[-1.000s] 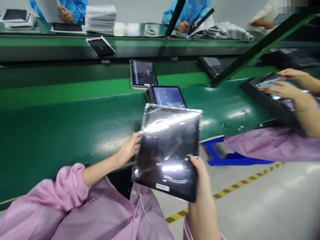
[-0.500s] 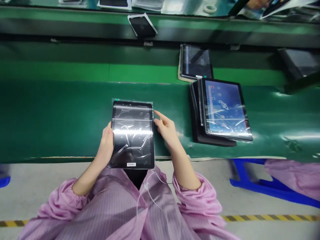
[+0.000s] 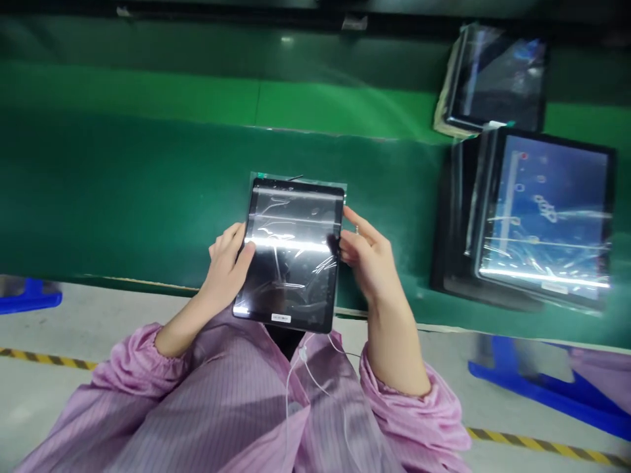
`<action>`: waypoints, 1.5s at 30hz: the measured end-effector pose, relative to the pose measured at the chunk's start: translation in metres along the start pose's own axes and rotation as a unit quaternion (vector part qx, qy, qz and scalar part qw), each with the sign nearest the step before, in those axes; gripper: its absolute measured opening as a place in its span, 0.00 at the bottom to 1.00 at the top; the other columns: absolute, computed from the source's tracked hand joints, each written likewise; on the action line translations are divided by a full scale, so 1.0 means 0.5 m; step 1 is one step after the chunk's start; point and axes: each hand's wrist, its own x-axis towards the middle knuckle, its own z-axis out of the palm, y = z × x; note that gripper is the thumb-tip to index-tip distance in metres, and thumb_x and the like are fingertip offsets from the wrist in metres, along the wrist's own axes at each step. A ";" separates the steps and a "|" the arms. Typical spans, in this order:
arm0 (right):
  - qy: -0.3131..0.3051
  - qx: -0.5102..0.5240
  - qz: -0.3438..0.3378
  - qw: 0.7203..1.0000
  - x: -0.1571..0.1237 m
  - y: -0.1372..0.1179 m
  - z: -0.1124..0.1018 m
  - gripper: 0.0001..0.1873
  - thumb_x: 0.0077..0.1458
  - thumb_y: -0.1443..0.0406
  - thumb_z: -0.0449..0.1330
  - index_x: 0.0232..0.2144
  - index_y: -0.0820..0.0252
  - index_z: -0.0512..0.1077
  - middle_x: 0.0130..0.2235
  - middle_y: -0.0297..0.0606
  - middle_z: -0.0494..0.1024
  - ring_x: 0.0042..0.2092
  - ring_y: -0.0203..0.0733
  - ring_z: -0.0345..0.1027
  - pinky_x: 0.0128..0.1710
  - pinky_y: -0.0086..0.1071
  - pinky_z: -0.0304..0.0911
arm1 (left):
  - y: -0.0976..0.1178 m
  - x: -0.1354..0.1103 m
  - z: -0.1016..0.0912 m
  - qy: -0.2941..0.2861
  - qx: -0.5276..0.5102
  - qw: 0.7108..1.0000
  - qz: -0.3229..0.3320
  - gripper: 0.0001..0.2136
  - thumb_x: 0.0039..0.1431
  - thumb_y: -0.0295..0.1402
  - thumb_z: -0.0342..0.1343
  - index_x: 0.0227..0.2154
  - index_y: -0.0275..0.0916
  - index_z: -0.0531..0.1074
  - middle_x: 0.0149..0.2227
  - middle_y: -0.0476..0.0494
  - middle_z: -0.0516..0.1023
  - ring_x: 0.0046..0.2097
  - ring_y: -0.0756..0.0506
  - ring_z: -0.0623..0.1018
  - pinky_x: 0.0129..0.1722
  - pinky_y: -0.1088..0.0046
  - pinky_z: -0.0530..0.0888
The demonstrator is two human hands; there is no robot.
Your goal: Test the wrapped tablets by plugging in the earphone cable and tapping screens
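A tablet [image 3: 290, 269] with a dark screen, under clear film and with a small white label at its lower edge, is held over the bench's near edge. My left hand [image 3: 229, 263] grips its left side, thumb lying on the screen's border and the other fingers partly hidden beneath. My right hand [image 3: 369, 253] is at the upper right side, index finger and thumb against the edge. Light glares in a band across the screen.
To the right, a lit tablet [image 3: 552, 210] in film rests on a stack of dark tablets. Behind it lies another tablet stack [image 3: 497, 85]. The green bench [image 3: 123, 184] runs across. Blue stools [image 3: 532, 387] stand below its edge.
My view has swung left and nearer, so the stacks appear farther right. My right hand has closed in on the tablet's edge, and my left thumb now lies on the screen. The screen stays dark.
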 end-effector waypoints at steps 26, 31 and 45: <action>0.175 -0.024 -0.050 0.983 -0.243 0.052 -0.120 0.18 0.47 0.53 0.74 0.43 0.44 0.84 0.24 0.31 0.66 0.27 0.40 0.55 0.30 0.39 0.53 | -0.024 -0.120 -0.042 -0.119 0.212 0.859 0.451 0.26 0.65 0.49 0.59 0.64 0.50 0.68 0.72 0.35 0.58 0.72 0.31 0.60 0.71 0.43 0.50; 0.179 -0.032 -0.061 0.981 -0.248 0.053 -0.123 0.18 0.48 0.52 0.74 0.43 0.43 0.84 0.23 0.31 0.67 0.25 0.38 0.54 0.30 0.38 0.53 | -0.027 -0.109 -0.041 -0.090 0.226 0.848 0.471 0.30 0.67 0.56 0.52 0.67 0.51 0.62 0.71 0.35 0.61 0.74 0.34 0.56 0.71 0.42 0.48; 0.159 -0.108 -0.069 0.979 -0.226 0.065 -0.115 0.12 0.51 0.55 0.72 0.39 0.47 0.85 0.23 0.33 0.75 0.22 0.36 0.59 0.24 0.35 0.59 | 0.072 -0.118 0.028 -0.079 0.196 0.855 0.473 0.29 0.71 0.56 0.39 0.58 0.41 0.72 0.71 0.32 0.61 0.73 0.34 0.57 0.71 0.38 0.42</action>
